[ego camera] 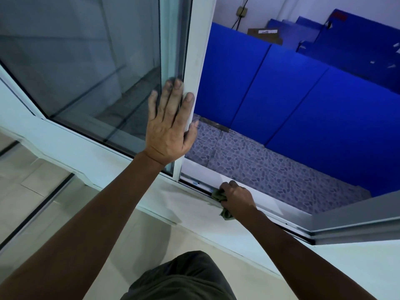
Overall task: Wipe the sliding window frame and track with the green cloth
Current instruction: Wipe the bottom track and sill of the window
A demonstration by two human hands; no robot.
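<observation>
The white sliding window sash (pixel 198 50) stands partly open, its glass pane (pixel 86 61) to the left. My left hand (pixel 171 124) lies flat with straight fingers against the sash's vertical edge, the thumb wrapped round its right side. Below it runs the bottom track (pixel 194 184), dark inside with a metal rail. My right hand (pixel 236 197) grips the bunched green cloth (pixel 218 194) and presses it down into the track, a little right of the sash. A tail of the cloth (pixel 226 214) hangs out under my wrist.
Through the opening I see a pebble-patterned tiled floor (pixel 270 169) and blue panels (pixel 303 94) beyond. A second grey frame section (pixel 357 221) juts in at the lower right. The white sill (pixel 194 215) runs diagonally below the track, with pale floor tiles (pixel 32 180) at the left.
</observation>
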